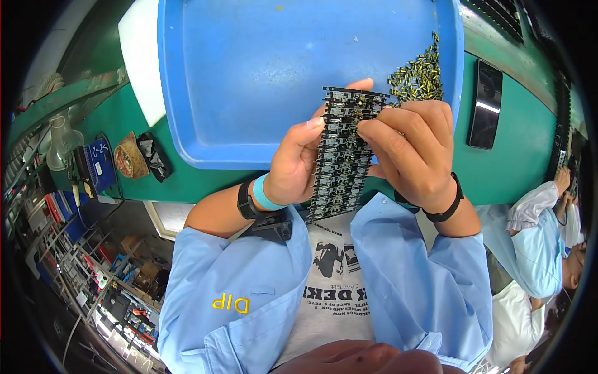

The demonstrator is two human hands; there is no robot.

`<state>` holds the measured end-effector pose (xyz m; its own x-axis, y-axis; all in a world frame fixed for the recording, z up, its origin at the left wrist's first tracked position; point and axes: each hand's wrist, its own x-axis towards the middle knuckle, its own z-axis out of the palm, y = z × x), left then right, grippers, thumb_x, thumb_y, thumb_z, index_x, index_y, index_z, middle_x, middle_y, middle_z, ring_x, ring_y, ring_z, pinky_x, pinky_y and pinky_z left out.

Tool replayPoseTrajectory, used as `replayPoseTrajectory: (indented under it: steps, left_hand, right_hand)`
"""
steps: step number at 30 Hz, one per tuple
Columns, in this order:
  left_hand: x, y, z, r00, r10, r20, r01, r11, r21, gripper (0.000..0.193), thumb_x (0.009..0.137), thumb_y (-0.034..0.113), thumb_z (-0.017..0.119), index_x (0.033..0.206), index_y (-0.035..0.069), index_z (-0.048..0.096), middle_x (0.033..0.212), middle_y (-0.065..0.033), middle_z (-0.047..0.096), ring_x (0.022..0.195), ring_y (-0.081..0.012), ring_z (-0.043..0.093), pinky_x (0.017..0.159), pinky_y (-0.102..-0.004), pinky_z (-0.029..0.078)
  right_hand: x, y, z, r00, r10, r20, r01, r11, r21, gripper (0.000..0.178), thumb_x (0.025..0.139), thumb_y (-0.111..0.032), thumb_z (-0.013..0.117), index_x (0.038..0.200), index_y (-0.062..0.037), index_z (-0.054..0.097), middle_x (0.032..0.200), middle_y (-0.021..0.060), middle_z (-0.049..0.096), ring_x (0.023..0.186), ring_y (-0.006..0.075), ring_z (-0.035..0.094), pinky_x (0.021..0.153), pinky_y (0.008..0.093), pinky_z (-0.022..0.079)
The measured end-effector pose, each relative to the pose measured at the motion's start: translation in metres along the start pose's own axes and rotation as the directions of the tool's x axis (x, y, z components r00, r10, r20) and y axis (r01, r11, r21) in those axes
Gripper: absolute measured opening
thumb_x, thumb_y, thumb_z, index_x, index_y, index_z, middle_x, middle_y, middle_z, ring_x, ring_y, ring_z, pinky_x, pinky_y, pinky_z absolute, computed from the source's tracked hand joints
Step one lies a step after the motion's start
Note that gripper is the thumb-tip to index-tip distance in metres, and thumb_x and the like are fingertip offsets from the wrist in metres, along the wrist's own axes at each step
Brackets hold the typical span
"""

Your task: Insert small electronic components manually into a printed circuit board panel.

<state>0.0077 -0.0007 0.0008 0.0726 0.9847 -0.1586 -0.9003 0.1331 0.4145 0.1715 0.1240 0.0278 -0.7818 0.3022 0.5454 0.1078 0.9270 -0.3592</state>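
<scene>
My left hand [288,163] grips the left edge of a black panel of small circuit boards [341,159]. The panel is tilted, its lower end close to my shirt and its top end over the near part of a blue tray [261,81]. On the panel's upper right, the thumb and fingers of my right hand [416,146] are pinched together at its face. Whatever lies between those fingertips is too small or hidden to name. Beyond my right hand, a heap of small gold-and-black cylindrical components [422,73] lies in the tray's right corner.
A dark smartphone [485,105] lies on the green tabletop [522,146], right of the tray. A white sheet [140,59] sticks out at the tray's left. Farther left are a black pouch [154,156] and a blue notebook [99,163]. Co-workers [529,249] sit at the right.
</scene>
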Motion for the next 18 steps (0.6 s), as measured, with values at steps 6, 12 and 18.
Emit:
replayPoseTrajectory:
  steps: [6, 12, 18]
  left_hand:
    - [-0.0004, 0.001, -0.0023, 0.999, -0.032, 0.004, 0.031, 0.999, 0.011, 0.069, 0.108, 0.034, 0.032, 0.169, 0.004, 0.019, 0.152, -0.0133, 0.055, 0.134, -0.0203, 0.058, 0.115, -0.038, 0.047]
    - [0.0004, 0.0015, -0.0042, 0.998, -0.048, 0.037, 0.048, 0.999, 0.014, 0.069, 0.108, 0.034, 0.031, 0.169, 0.005, 0.019, 0.151, -0.0125, 0.055, 0.133, -0.02, 0.059, 0.115, -0.0379, 0.048]
    - [-0.0008, 0.0004, -0.0056, 1.0, -0.029, 0.012, 0.03, 0.998, -0.047, 0.068, 0.108, 0.033, 0.029, 0.168, 0.004, 0.021, 0.149, -0.0137, 0.057, 0.132, -0.0214, 0.06, 0.115, -0.0391, 0.048]
  right_hand:
    - [0.0055, -0.0029, -0.0019, 0.999, -0.032, 0.008, 0.033, 0.998, -0.057, 0.032, 0.072, -0.018, 0.069, 0.101, -0.0056, 0.073, 0.097, 0.0038, 0.068, 0.087, 0.0206, 0.065, 0.074, 0.0365, 0.046]
    - [-0.0021, 0.0017, 0.0009, 0.997, -0.062, 0.049, 0.065, 0.996, -0.057, 0.04, 0.095, -0.043, 0.063, 0.106, -0.0064, 0.075, 0.101, 0.0068, 0.067, 0.089, 0.0267, 0.062, 0.077, 0.0413, 0.046]
    - [-0.0011, 0.003, 0.0008, 0.995, -0.08, 0.054, 0.082, 0.996, -0.024, 0.035, 0.092, -0.037, 0.07, 0.108, -0.0066, 0.077, 0.102, 0.0056, 0.068, 0.09, 0.0257, 0.062, 0.078, 0.0412, 0.046]
